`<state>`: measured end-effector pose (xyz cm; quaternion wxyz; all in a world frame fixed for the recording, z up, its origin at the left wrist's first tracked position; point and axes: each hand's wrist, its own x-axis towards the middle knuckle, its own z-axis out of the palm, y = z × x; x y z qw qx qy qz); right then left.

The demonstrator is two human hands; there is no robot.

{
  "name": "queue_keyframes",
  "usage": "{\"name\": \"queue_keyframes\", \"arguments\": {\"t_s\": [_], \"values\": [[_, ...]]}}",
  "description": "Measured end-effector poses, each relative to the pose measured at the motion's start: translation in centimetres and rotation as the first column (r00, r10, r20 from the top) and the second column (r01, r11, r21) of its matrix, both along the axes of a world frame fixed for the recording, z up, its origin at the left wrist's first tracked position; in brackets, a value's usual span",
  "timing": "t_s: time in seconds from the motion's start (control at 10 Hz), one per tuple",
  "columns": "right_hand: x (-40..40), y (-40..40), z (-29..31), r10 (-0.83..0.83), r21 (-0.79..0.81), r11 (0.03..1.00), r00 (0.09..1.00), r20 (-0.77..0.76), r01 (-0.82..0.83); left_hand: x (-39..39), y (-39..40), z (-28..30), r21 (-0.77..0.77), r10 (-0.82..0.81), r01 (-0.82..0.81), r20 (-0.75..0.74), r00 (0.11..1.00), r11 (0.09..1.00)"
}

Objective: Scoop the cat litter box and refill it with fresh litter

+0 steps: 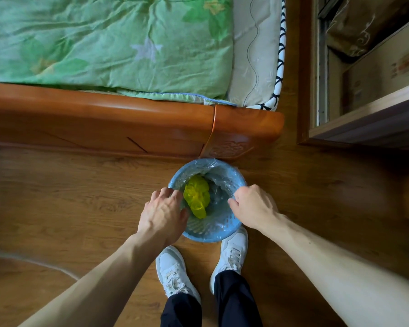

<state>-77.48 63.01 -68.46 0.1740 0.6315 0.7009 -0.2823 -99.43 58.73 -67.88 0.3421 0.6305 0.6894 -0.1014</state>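
A round blue waste bin [213, 232] stands on the wooden floor just in front of my feet. A clear plastic liner [222, 178] covers its inside and rim. A crumpled yellow-green plastic item [197, 195] lies inside it. My left hand [163, 213] is at the bin's left rim, fingers curled over the liner edge. My right hand [253, 206] is at the right rim, fingers curled and pinching the liner there. No litter box or scoop is in view.
A wooden bed frame [128, 123] with a green quilt [109, 43] runs across the top, right behind the bin. A wooden cabinet [364, 119] with a cardboard box stands at the right. My white shoes [175, 272] are by the bin.
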Motion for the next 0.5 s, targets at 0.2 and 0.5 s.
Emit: {"name": "queue_keyframes", "arguments": {"t_s": [0.2,0.5], "values": [[-0.3,-0.2,0.3,0.051,0.006,0.999,0.998,-0.041,-0.051,0.4,0.0,0.3,0.009,-0.009,0.009,-0.001,1.0,1.0],[0.0,-1.1,-1.1,0.272,-0.295,0.922,0.962,0.03,-0.251,0.7,0.2,0.7,0.028,-0.068,0.07,-0.055,0.996,0.997]]}}
